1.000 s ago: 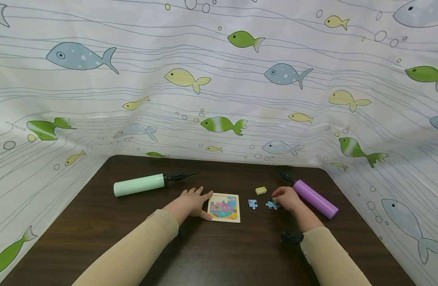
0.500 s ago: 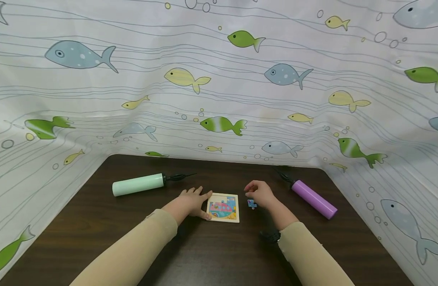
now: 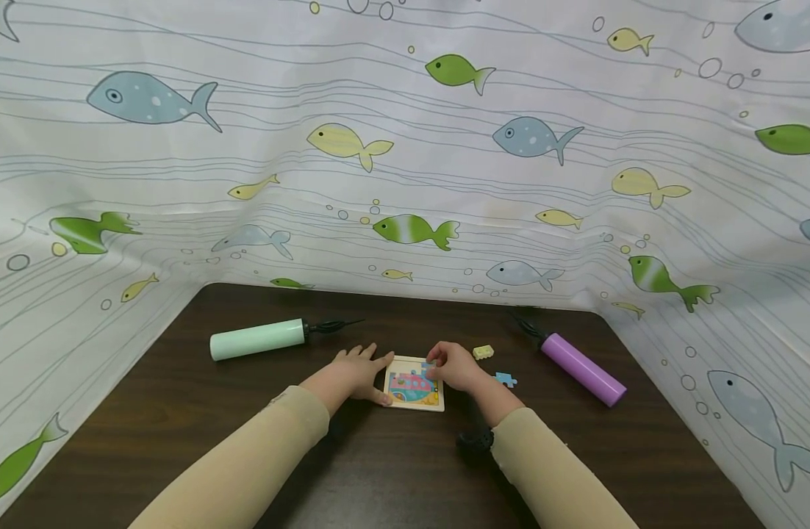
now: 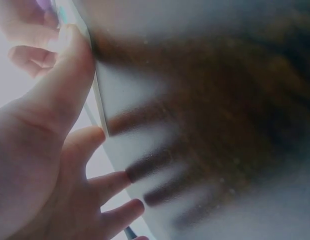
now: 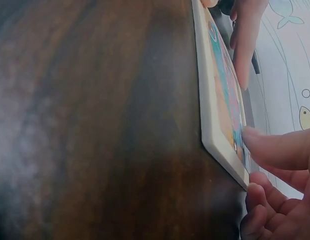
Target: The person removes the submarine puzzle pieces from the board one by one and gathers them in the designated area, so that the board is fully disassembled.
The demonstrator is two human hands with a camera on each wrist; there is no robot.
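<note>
The jigsaw puzzle (image 3: 411, 389) in its pale wooden frame lies flat on the table, with a pink fish picture and a bare strip at its upper left. My left hand (image 3: 352, 376) rests at the frame's left side, fingers spread, thumb at the lower left corner. At the upper right part of the puzzle, my right hand (image 3: 459, 367) pinches a small blue puzzle piece, mostly covered by the fingers. The right wrist view shows the right thumb (image 5: 275, 147) against the puzzle's face near a frame corner. A loose blue puzzle piece (image 3: 505, 379) lies right of that hand.
A yellow toy block (image 3: 483, 353) sits behind the loose piece. The mint-green hand pump (image 3: 258, 340) lies at the left, the purple hand pump (image 3: 582, 369) at the right. A fish-print cloth (image 3: 405, 147) hangs around the dark table (image 3: 392, 470).
My right hand has moved left from beside the loose blue piece, over the table, to the puzzle's upper right. Another loose piece there is now out of sight. The left hand stays put.
</note>
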